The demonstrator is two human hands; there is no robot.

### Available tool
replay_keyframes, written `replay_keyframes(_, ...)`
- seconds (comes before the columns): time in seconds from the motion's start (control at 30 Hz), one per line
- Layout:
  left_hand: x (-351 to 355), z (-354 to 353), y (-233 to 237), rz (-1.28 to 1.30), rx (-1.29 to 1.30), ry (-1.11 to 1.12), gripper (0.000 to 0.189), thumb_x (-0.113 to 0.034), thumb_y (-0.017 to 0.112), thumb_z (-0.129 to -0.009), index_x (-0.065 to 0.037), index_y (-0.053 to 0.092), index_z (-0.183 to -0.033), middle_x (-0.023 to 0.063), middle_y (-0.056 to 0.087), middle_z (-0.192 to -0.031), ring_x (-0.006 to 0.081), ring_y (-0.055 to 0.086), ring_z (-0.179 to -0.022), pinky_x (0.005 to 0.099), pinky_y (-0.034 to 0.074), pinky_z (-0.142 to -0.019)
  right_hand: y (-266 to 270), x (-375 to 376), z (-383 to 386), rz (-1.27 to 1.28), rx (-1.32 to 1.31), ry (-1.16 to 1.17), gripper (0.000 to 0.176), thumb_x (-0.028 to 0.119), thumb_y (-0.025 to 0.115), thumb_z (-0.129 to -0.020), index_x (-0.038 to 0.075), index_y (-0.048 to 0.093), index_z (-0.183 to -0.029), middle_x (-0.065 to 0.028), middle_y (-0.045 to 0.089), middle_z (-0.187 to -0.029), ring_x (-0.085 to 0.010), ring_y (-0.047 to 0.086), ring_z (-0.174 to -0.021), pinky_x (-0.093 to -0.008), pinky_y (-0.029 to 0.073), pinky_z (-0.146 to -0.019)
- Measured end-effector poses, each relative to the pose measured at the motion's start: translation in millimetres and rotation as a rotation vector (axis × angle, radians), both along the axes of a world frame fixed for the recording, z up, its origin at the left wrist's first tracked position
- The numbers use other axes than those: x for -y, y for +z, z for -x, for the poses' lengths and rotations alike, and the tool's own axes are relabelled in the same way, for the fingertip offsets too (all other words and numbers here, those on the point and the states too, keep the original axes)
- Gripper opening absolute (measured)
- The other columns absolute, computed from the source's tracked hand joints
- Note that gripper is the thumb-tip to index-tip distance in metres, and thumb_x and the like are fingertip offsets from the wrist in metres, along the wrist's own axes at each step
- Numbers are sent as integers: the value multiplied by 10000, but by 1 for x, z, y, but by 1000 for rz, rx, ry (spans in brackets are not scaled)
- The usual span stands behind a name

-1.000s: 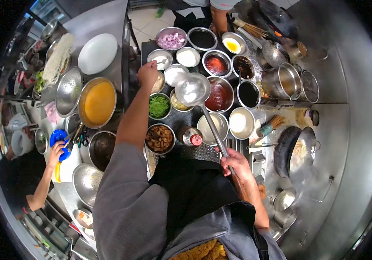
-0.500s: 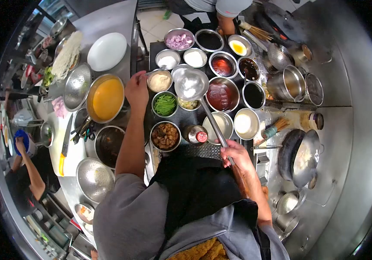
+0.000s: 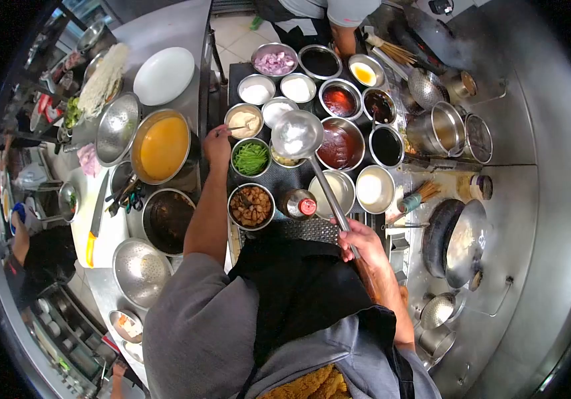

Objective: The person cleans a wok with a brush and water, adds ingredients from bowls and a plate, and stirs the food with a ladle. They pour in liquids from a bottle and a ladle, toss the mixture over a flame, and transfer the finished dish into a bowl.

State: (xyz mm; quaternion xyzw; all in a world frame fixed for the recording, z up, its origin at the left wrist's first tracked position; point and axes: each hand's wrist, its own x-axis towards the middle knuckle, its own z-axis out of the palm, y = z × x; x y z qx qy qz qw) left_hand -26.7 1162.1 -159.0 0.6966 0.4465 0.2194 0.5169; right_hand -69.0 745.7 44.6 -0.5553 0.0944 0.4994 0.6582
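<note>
My left hand [image 3: 217,143] is closed on the handle of a small spoon [image 3: 235,128], whose far end lies in a bowl of cream-coloured powder [image 3: 245,118]. In my right hand [image 3: 363,241] is the long handle of a metal ladle [image 3: 297,135]. The ladle's shiny bowl hovers over the containers, partly covering a small bowl [image 3: 286,159] and overlapping a pot of dark red sauce [image 3: 346,143]. Below my left hand stand chopped greens [image 3: 251,158] and a bowl of brown chunks [image 3: 251,206]. White powders [image 3: 257,90] fill bowls just beyond the spoon.
A red-capped bottle [image 3: 306,207] stands near my apron. To the left are a pot of orange liquid [image 3: 160,147], a white plate [image 3: 164,75] and a knife [image 3: 94,229]. A wok [image 3: 466,243] steams at the right. Another person's arm [image 3: 345,38] reaches in at the top.
The spoon in my left hand has gone from a white powder bowl to the cream-coloured powder. The ladle has shifted slightly right and down, uncovering another bowl of white powder.
</note>
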Motion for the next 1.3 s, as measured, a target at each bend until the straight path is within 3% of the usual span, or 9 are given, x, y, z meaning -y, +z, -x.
replay_keyframes(0.1, -1, -1, -15, 118, 178, 59, 207, -166, 648, -901, -14, 729, -1017, 114, 742, -887, 177, 688, -812, 301, 515, -718, -2, 4, 1, -3, -4, -6, 398, 78, 568, -921, -9, 529, -1308, -11, 522, -675, -100, 484, -493, -242, 442, -468)
replay_keyframes(0.33, -7, -5, -30, 108, 101, -16, 223, -144, 626, -922, -6, 707, -1077, 96, 743, -890, 159, 675, -837, 295, 505, -755, 0, 4, 1, -6, -16, -17, 397, 71, 564, -917, -5, 526, -1305, -10, 520, -672, -98, 480, -488, -240, 439, -465)
replay_keyframes(0.43, -2, 2, -18, 205, 216, 18, 221, -152, 619, -928, -6, 711, -1066, 82, 739, -906, 130, 652, -759, 283, 488, -730, -2, 5, 1, -9, -19, -16, 396, 69, 570, -910, -5, 531, -1297, -7, 519, -673, -96, 478, -486, -239, 440, -465)
replay_keyframes(0.83, 35, 46, 78, 255, 370, 85, 243, -146, 584, -958, 38, 686, -1079, 101, 714, -932, 156, 646, -877, 293, 475, -793, -6, -10, -12, 79, 101, 62, 368, 79, 583, -902, -17, 568, -1257, -6, 529, -686, -87, 501, -521, -228, 446, -469)
replay_keyframes(0.93, 51, 47, 106, 66, 349, -48, 224, -139, 594, -942, 18, 700, -1061, 119, 717, -925, 202, 644, -855, 342, 481, -808, -8, -17, -18, 93, 131, 91, 357, 83, 584, -907, -12, 567, -1251, -6, 529, -679, -86, 505, -516, -225, 446, -467)
replay_keyframes(1.0, 41, 44, 98, -693, 86, -73, 205, -169, 600, -921, -54, 728, -1033, 124, 718, -922, 278, 645, -820, 400, 487, -796, -10, -21, -21, 21, 116, 115, 381, 83, 589, -893, -12, 574, -1262, -6, 527, -676, -94, 499, -482, -227, 453, -468)
replay_keyframes(1.13, 31, 24, 70, -872, -149, -275, 202, -194, 622, -867, -132, 747, -1012, 113, 714, -910, 329, 638, -810, 440, 495, -789, 1, -13, -13, -6, 77, 47, 398, 75, 590, -884, -21, 567, -1270, 0, 523, -677, -87, 498, -500, -224, 450, -470)
replay_keyframes(1.2, 12, 8, 26, -1123, -308, -542, 204, -204, 637, -829, -161, 752, -991, 88, 717, -878, 308, 657, -821, 434, 511, -770, 0, 8, -8, -23, 69, -43, 408, 86, 607, -888, -20, 560, -1280, 4, 523, -679, -81, 496, -510, -223, 448, -479)
replay_keyframes(1.3, 6, -8, 21, -1110, -323, -848, 229, -214, 688, -776, -141, 753, -984, 106, 716, -887, 318, 672, -883, 444, 522, -807, 16, 65, 15, -141, 58, -176, 405, 122, 622, -911, 11, 553, -1294, 12, 530, -695, -77, 519, -558, -230, 443, -473)
